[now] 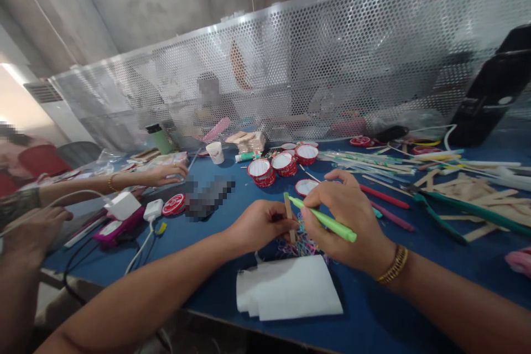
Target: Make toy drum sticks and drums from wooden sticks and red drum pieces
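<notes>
A short flat wooden stick (289, 215) stands upright in the pinched fingers of my left hand (260, 225); its top end is green. My right hand (347, 215) grips a light green marker (332, 223), its tip at the stick's upper end. I cannot tell whether tip and stick touch. Beneath my hands lies a tangle of thin coloured strands (305, 243), partly hidden by my fingers. A folded white cloth or paper (288, 290) lies in front of them, near the table's edge.
Red-rimmed round containers (262, 172) and a paper cup (215, 152) stand behind my hands. Green-handled pliers (446, 215) and wooden sticks (489, 199) lie right. At left are chargers (124, 204), cables and a co-worker's hands (168, 174). A perforated metal screen (352, 66) borders the table.
</notes>
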`<state>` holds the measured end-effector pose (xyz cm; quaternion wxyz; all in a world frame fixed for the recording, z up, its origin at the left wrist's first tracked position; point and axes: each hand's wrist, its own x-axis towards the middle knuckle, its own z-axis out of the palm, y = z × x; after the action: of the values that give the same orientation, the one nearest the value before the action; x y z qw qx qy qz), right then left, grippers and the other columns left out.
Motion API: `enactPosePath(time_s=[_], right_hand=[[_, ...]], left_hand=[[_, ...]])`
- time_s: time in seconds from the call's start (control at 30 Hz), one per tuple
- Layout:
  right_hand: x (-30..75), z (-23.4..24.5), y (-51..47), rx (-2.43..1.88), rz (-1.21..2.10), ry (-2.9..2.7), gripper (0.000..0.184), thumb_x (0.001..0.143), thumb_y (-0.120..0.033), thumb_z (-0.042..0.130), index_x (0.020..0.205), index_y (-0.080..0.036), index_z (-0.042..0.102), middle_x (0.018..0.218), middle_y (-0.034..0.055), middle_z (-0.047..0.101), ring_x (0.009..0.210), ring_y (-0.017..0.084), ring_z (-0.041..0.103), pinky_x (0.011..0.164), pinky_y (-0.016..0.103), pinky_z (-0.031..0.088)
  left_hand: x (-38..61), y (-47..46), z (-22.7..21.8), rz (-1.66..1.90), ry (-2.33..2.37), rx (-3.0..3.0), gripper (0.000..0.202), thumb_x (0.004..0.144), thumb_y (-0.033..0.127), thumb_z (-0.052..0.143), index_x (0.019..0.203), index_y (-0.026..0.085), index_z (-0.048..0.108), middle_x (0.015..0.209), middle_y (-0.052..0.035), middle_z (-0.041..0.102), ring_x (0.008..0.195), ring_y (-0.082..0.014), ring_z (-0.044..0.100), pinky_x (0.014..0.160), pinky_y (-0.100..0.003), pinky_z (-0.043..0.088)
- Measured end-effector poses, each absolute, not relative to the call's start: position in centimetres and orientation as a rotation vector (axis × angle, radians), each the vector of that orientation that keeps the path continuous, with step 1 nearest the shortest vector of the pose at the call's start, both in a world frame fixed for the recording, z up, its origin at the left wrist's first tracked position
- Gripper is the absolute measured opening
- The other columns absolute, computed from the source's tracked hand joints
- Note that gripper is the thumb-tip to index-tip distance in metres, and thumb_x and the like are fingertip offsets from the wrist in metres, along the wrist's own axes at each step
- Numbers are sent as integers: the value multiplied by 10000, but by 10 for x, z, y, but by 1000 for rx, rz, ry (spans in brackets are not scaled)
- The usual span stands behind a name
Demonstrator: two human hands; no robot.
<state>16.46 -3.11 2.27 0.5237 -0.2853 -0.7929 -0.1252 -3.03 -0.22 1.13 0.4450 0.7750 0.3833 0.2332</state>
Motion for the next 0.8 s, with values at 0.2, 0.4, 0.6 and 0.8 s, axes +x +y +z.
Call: enactPosePath(time_s=[0.2,0.4,0.6,0.8], right_hand=[[165,24,-32,-695,-294,-1877,125,788,-139,590,765,-212,491,650,-33,596,586,142,573,909,479,405],[165,23,-31,-681,-289,-1882,111,791,-136,579,793,-216,502,662,-35,607,591,141,572,904,466,408],[164,25,-32,-673,-285,-1884,110,787,-135,565,785,-219,494,656,-40,603,593,141,569,899,460,408],[165,24,-31,-717,-270,-1884,115,787,-142,571,768,-222,492,647,-43,609,583,141,572,915,463,397]], left_hand=[[-30,-2,11,579,939,1941,317,866,433,618,751,138,613,705,-36,662,625,-137,577,585,-233,435],[-29,-4,13,585,910,1894,254,866,373,626,768,139,624,700,-28,663,630,-141,595,600,-238,456],[-30,-3,12,587,894,1864,215,853,334,644,767,138,628,699,-21,663,623,-135,589,598,-231,445],[-31,-3,11,572,915,1862,247,856,376,643,787,139,629,708,-24,664,639,-143,597,596,-233,442]])
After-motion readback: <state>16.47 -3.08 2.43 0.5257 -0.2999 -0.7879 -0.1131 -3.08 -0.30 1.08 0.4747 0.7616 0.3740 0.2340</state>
